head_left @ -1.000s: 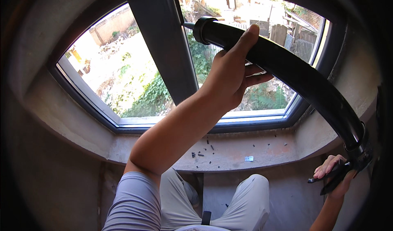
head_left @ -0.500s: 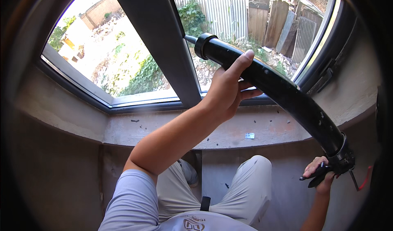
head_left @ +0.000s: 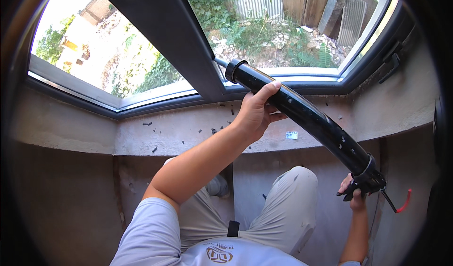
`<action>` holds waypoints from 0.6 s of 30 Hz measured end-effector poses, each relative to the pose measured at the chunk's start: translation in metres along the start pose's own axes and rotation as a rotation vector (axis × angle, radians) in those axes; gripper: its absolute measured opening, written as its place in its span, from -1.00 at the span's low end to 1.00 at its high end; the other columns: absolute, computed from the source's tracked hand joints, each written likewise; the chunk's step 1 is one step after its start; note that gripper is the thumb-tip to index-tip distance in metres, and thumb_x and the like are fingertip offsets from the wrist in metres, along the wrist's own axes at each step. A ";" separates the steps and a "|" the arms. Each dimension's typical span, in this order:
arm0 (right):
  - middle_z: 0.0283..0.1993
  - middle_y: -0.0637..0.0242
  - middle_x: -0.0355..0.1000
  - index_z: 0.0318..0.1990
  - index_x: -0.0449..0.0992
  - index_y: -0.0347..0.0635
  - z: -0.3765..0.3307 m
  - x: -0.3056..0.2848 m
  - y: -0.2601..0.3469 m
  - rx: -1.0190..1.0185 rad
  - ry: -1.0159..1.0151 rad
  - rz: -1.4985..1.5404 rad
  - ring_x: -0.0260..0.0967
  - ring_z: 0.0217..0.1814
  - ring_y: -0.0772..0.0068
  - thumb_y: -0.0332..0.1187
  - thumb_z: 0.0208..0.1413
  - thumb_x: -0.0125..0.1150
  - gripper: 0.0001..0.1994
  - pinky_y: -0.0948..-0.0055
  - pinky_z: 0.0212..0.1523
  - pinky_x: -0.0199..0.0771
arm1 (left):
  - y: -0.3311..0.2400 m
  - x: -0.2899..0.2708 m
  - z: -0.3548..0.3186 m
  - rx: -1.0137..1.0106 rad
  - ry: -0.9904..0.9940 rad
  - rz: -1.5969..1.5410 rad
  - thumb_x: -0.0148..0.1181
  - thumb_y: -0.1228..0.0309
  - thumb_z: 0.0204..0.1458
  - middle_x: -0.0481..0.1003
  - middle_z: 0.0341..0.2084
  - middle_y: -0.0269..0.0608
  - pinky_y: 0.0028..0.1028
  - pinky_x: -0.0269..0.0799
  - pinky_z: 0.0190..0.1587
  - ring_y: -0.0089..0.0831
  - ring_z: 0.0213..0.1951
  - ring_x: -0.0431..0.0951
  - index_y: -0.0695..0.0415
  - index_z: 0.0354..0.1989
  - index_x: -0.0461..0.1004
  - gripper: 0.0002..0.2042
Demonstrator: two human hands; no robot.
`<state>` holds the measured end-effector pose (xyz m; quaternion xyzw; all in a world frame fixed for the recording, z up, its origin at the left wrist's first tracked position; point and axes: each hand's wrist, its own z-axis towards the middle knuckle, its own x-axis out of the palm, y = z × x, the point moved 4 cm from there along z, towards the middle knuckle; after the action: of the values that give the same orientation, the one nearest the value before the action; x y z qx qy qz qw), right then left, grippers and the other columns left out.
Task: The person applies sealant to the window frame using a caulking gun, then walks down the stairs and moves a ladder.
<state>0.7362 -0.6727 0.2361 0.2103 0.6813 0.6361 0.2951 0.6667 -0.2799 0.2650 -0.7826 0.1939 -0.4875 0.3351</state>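
A long black caulking gun (head_left: 309,117) slants across the view from the window down to the lower right. Its pale nozzle (head_left: 220,62) meets the edge of the dark upright window bar (head_left: 160,35). My left hand (head_left: 258,109) supports the barrel near its front end, thumb on top and fingers underneath. At the back end, my right hand (head_left: 357,197) is closed round the handle and trigger (head_left: 349,189), partly hidden by the grip. Behind that hand a thin rod with a red bent end (head_left: 405,203) sticks out.
A concrete sill (head_left: 188,136) runs below the window, with small dark scraps (head_left: 155,150) and a small pale blue-and-white label (head_left: 291,135) on it. A window handle (head_left: 390,68) juts out at the right. My bent knees (head_left: 295,186) are below the sill.
The view has shifted, showing more of the sill. The nozzle has moved lower along the window bar, and both hands keep their hold on the caulking gun.
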 end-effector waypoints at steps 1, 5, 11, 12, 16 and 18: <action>-0.43 0.35 0.44 -0.27 0.46 -0.18 -0.002 -0.001 -0.012 0.013 -0.008 0.033 0.40 -0.33 0.47 0.44 0.07 0.12 -0.29 0.41 -0.28 0.42 | 0.007 -0.007 0.004 -0.008 -0.001 -0.002 0.28 0.06 0.13 0.57 -0.20 -0.17 -0.12 0.49 0.07 -0.33 -0.08 0.61 0.14 -0.04 0.40 -0.58; -0.38 0.37 0.39 -0.14 0.42 -0.15 -0.008 -0.006 -0.053 0.054 0.012 0.069 0.40 -0.36 0.47 0.34 0.08 0.23 -0.35 0.41 -0.33 0.43 | 0.033 -0.028 0.016 -0.066 -0.030 -0.030 0.26 0.11 0.13 0.59 -0.11 -0.11 -0.12 0.48 0.09 -0.30 -0.04 0.61 0.16 -0.01 0.40 -0.58; -0.39 0.38 0.39 -0.11 0.43 -0.15 -0.010 -0.005 -0.097 0.052 -0.008 0.120 0.39 -0.38 0.48 0.26 0.07 0.30 -0.39 0.45 -0.34 0.41 | 0.066 -0.055 0.028 -0.112 -0.059 -0.034 0.26 0.13 0.12 0.58 -0.07 -0.08 -0.11 0.47 0.12 -0.27 0.00 0.59 0.18 0.02 0.38 -0.56; -0.39 0.39 0.39 -0.10 0.43 -0.15 -0.010 -0.003 -0.101 0.054 -0.021 0.121 0.39 -0.38 0.49 0.23 0.07 0.33 -0.41 0.45 -0.35 0.41 | 0.070 -0.059 0.030 -0.118 -0.063 -0.039 0.25 0.13 0.12 0.58 -0.07 -0.07 -0.11 0.47 0.12 -0.27 0.00 0.59 0.18 0.03 0.38 -0.56; -0.47 0.38 0.40 -0.33 0.43 -0.10 -0.009 0.002 -0.112 0.094 -0.094 0.054 0.35 -0.43 0.48 0.26 0.11 0.26 -0.46 0.44 -0.33 0.37 | 0.087 -0.074 0.038 -0.146 -0.074 -0.058 0.25 0.13 0.12 0.57 -0.06 -0.06 -0.11 0.47 0.12 -0.26 0.00 0.59 0.18 0.01 0.38 -0.57; -0.47 0.38 0.40 -0.32 0.44 -0.11 -0.009 0.004 -0.119 0.115 -0.090 0.054 0.36 -0.43 0.48 0.25 0.11 0.27 -0.46 0.43 -0.31 0.38 | 0.094 -0.080 0.041 -0.159 -0.078 -0.066 0.25 0.14 0.12 0.57 -0.07 -0.06 -0.11 0.47 0.12 -0.26 -0.01 0.59 0.17 -0.01 0.38 -0.59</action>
<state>0.7375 -0.6886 0.1174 0.2737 0.6966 0.5937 0.2957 0.6696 -0.2812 0.1347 -0.8309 0.1931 -0.4506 0.2632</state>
